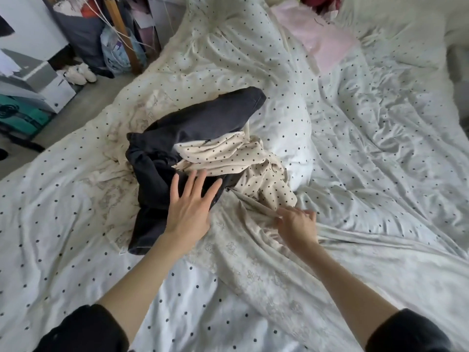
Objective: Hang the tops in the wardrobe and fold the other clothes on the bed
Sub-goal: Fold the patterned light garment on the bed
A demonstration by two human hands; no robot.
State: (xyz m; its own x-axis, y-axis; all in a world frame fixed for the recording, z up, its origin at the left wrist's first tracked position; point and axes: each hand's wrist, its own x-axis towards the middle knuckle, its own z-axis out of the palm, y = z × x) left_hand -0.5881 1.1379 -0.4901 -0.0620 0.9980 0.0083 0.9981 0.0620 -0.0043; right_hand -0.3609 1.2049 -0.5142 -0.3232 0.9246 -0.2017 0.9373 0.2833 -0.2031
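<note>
Dotted bed [355, 153]: flat left hand [189, 201] presses dark garment [198, 125], right hand [295, 223] pinches beige cloth [243, 250]; pulling may drag the tangled dotted top [228, 153].

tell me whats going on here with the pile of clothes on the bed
A person is sorting a small heap of clothes on a rumpled white polka-dot duvet. The left hand lies flat, fingers spread, on a crumpled dark charcoal garment. The right hand has a pinching grip on the edge of a pale beige floral fabric spread on the bed. A cream garment with black dots lies bunched on the dark one. Nothing looks folded yet.
</note>
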